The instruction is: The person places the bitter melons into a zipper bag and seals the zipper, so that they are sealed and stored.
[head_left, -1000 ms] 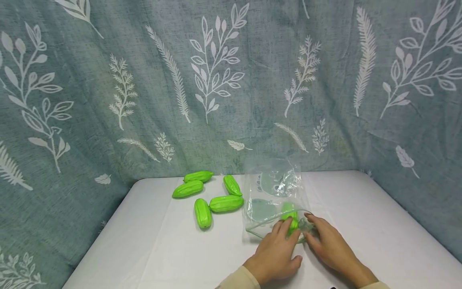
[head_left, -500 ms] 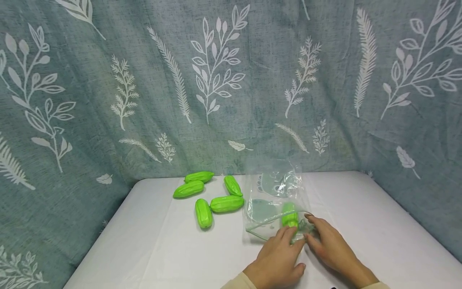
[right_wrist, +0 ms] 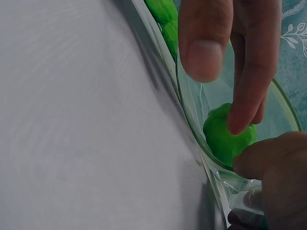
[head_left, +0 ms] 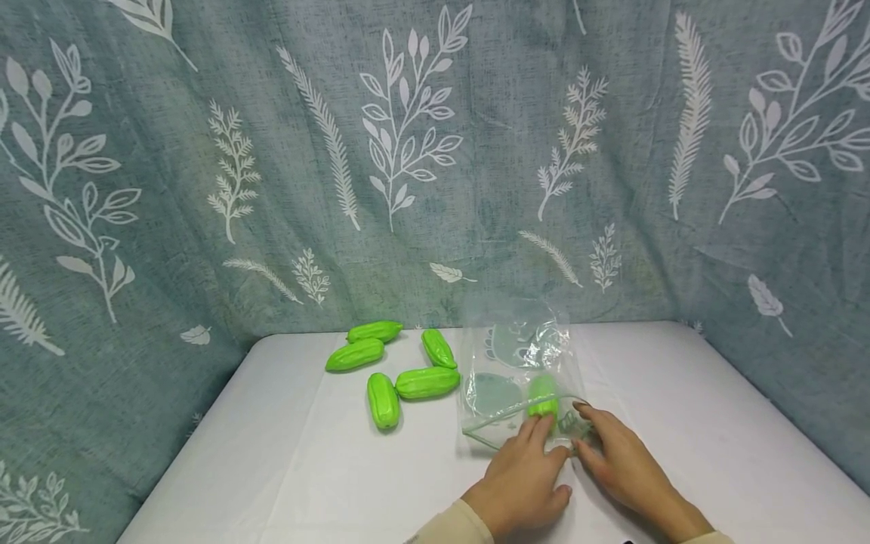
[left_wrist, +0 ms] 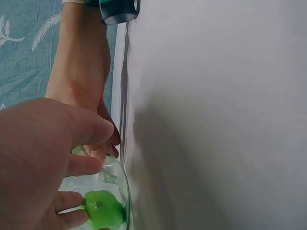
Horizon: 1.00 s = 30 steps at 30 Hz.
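Note:
A clear zip bag with pale green prints (head_left: 492, 397) lies flat, its green-edged mouth toward me. Inside, near the mouth, rests a green, ribbed, gourd-like vegetable (head_left: 543, 397), perhaps artificial. My left hand (head_left: 519, 476) reaches into the opening with fingers extended, fingertips touching the vegetable's near end (left_wrist: 103, 209). At the mouth's right side my right hand (head_left: 625, 457) pinches the bag's edge between thumb and fingers. From the right wrist, the rim (right_wrist: 192, 129) shows spread around the vegetable, with left fingers reaching in from above.
Left of the bag, several similar green vegetables lie loose on the white table (head_left: 326, 468); the nearest to the bag is a horizontal one (head_left: 427, 383). One upright-lying vegetable (head_left: 384, 401) is closer to me. A patterned curtain (head_left: 408, 249) hangs behind the table.
My left hand drew back slightly, then came forward again, and the vegetable has shifted a little deeper into the bag. My right hand stays at the bag's edge.

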{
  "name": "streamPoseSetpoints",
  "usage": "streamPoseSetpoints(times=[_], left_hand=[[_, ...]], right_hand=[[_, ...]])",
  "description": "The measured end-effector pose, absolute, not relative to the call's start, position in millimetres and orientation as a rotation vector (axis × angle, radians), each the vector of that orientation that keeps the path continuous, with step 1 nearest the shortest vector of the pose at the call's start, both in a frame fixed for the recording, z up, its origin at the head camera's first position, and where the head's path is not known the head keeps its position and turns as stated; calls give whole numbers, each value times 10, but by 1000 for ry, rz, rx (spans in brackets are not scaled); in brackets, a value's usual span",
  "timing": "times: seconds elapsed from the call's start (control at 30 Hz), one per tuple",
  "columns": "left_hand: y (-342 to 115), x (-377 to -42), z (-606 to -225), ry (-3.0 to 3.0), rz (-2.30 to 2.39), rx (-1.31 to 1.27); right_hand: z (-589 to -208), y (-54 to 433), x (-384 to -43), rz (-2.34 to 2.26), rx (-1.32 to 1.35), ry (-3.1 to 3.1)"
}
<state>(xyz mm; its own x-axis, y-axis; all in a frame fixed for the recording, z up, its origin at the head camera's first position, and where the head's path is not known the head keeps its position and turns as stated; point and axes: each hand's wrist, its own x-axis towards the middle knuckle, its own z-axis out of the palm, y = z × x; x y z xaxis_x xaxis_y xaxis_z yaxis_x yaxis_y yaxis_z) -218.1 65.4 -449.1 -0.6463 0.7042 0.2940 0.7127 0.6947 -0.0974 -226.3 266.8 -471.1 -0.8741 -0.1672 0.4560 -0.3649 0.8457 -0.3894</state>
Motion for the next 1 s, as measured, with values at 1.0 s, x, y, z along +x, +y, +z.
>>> streamPoseSetpoints(times=[1.0], left_hand=[[781,-2278,-4506,-2640,-167,-1096]], right_hand=[[-4703,2669,-2233,686,415,-2584]])
